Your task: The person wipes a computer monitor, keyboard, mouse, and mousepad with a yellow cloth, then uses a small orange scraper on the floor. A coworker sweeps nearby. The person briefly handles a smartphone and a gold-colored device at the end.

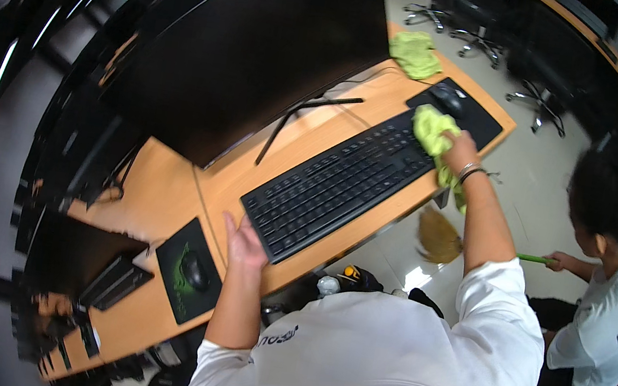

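A black keyboard (338, 183) lies at a slant along the front of the wooden desk. My left hand (245, 243) grips its left end, the thumb showing beside the corner and the other fingers partly hidden. A yellow-green cloth (434, 128) is bunched in my right hand (461, 150), pressed on the keys at the keyboard's right end. Part of the cloth hangs over the front edge. Just beyond that hand, a black mouse (447, 98) rests on a dark mouse pad (483, 125).
A large black monitor (258, 50) stands behind the keyboard. Another green cloth (416, 55) lies at the desk's far right. To the left is a second mouse (193, 270) on a patterned pad (178, 295). A co-worker (613, 294) at right holds a broom (440, 236) near the floor.
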### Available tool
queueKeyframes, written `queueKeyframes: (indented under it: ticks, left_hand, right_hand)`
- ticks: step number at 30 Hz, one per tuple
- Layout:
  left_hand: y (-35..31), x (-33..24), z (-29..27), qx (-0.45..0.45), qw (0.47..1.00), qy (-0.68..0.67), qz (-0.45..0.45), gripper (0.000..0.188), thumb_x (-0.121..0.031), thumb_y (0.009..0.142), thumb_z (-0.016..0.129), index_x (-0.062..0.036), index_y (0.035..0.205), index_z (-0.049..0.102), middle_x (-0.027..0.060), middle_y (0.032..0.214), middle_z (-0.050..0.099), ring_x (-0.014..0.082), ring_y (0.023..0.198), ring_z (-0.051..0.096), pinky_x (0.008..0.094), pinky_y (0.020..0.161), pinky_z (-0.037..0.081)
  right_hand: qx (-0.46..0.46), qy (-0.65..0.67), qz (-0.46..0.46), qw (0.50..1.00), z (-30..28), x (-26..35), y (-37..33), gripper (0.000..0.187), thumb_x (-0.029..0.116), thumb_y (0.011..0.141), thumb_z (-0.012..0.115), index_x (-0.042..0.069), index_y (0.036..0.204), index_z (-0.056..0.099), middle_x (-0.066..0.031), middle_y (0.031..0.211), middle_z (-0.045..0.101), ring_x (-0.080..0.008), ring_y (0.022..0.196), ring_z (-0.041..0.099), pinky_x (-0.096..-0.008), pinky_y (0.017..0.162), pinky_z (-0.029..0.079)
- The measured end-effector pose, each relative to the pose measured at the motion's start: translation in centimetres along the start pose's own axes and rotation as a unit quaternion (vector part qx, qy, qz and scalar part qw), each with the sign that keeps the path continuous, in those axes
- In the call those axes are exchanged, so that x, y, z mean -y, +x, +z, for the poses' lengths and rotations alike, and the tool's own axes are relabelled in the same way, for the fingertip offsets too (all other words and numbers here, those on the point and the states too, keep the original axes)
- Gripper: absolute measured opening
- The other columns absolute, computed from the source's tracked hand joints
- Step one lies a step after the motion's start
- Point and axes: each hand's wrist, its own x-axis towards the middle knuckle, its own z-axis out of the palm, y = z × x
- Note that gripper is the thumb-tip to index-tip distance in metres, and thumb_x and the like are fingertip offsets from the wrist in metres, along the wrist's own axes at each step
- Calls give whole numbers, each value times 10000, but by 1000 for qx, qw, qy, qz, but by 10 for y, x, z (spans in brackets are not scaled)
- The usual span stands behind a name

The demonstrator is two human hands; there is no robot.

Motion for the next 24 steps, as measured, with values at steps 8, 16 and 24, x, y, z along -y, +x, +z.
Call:
queueKeyframes:
  ticks: [8, 16, 24]
  left_hand:
    - [-5, 4, 2, 31, 1000, -6, 1, 806, -694, 772, 235, -54, 1252, 342, 131, 1240, 442, 293, 1127, 427, 449, 962, 319]
    - [-2, -6, -15, 68, 997, -37, -13, 832, -712, 763, 227, -82, 1303, 294, 107, 1328, 337, 280, 1212, 322, 425, 1005, 249]
    - [13, -9, -24, 127, 987, -37, -95, 784, -667, 794, 255, -71, 1304, 286, 109, 1319, 345, 280, 1204, 330, 440, 1004, 253]
  right_hand:
    - [80, -73, -283, 953, 80, 215, -61, 405, 168, 720, 532, 210, 1123, 536, -139, 1179, 452, -297, 1108, 430, -469, 850, 406]
    - [9, 112, -567, 816, 88, 215, -185, 344, 155, 638, 611, 137, 980, 577, -132, 853, 492, -311, 789, 526, -404, 656, 451]
    - [-136, -93, 16, 986, 36, 65, -111, 392, 104, 663, 602, 173, 1047, 571, -166, 1011, 482, -341, 901, 501, -404, 785, 448]
